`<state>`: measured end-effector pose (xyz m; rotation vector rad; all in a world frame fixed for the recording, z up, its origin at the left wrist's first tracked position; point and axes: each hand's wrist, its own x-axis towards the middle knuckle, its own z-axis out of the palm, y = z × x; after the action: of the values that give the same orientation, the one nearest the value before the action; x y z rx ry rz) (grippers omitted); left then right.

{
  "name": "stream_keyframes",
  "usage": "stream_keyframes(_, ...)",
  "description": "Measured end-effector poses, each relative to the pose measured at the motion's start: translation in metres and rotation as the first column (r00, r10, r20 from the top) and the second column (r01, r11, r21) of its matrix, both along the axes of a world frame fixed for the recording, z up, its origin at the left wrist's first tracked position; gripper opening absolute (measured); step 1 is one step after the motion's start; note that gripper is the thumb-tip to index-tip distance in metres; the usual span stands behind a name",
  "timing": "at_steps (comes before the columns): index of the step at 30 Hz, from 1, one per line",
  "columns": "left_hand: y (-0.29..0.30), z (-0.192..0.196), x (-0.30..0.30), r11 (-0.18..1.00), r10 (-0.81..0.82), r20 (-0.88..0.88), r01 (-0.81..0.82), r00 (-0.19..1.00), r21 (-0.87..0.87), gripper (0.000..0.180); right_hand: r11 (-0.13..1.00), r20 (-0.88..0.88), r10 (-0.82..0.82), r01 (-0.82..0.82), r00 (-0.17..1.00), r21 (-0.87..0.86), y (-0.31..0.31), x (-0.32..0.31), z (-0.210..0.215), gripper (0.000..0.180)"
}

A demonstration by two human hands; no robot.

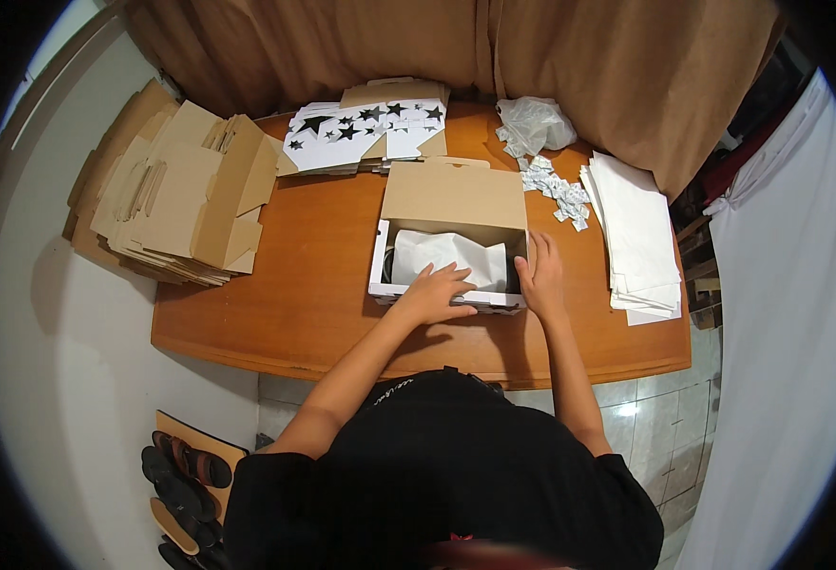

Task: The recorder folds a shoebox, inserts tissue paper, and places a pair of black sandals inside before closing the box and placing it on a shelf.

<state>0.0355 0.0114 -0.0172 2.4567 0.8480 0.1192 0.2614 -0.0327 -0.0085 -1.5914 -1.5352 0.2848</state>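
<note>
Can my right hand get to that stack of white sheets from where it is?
Probably yes: the right hand rests on the box edge, and bare table lies between it and the sheets.

My view from head camera: black short-sleeved T-shirt [456, 465], small pale print near chest. Forearms bare below sleeves. Left hand [434, 293] and right hand [542, 275] bare, no gloves, rings or watch visible.
</note>
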Motion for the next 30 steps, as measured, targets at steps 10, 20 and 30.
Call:
stream_keyframes(10, -0.003, -0.003, -0.043, 0.963, 0.225, 0.189, -0.247, 0.956, 0.105, 0.036, 0.961, 0.381, 0.146, -0.039, 0.913, -0.275, 0.01, -0.011, -0.012, 0.071)
stream_keyframes(20, -0.014, 0.009, -0.021, 0.935, 0.209, 0.25, -0.268, 0.946, 0.233, 0.053, 0.975, -0.432, -0.145, 0.053, 0.89, -0.217, 0.12, 0.035, -0.05, 0.063)
stream_keyframes(30, 0.009, 0.015, 0.052, 0.964, -0.078, 0.156, 0.035, 0.985, 0.265, 0.059, 0.953, -0.488, -0.26, 0.138, 0.833, -0.271, 0.131, 0.018, -0.037, 0.06)
